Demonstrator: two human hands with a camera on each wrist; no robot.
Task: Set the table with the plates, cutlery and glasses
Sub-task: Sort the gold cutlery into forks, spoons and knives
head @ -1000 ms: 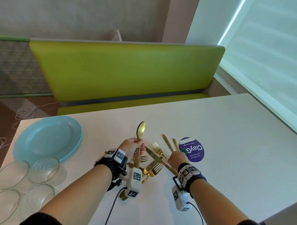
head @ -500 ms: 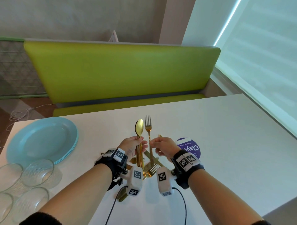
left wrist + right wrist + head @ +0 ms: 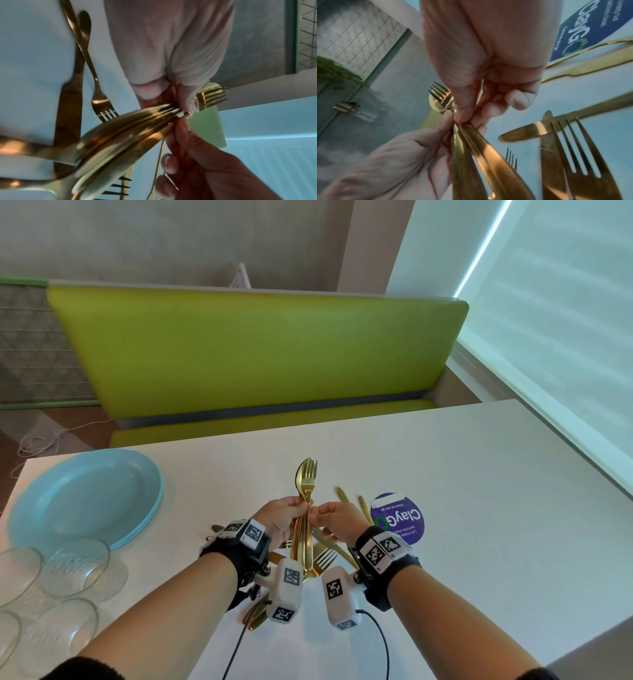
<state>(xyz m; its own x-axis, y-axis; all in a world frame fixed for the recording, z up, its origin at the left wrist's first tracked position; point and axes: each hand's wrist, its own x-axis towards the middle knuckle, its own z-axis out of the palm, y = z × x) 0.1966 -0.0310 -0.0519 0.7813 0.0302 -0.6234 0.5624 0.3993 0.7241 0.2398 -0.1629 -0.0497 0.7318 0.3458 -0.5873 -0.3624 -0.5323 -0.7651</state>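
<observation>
Above table [image 3: 479, 474], fork [image 3: 310, 477] now joins left hand [image 3: 279, 518] bundle.

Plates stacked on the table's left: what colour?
Light blue plates, clearest in the head view.

Your head camera looks forward and down over the white table [image 3: 479, 491] toward the green bench [image 3: 260, 350]. Each wrist camera sits very close, looking along its hand (blurred near the lens). All three share the held gold cutlery [image 3: 306, 501].

Plates [image 3: 85, 498] at table's [image 3: 479, 508] left, glasses [image 3: 78, 563] before them — loose cutlery [image 3: 325, 558] centre, sticker [image 3: 399, 518] right, bench [image 3: 260, 354] behind.
</observation>
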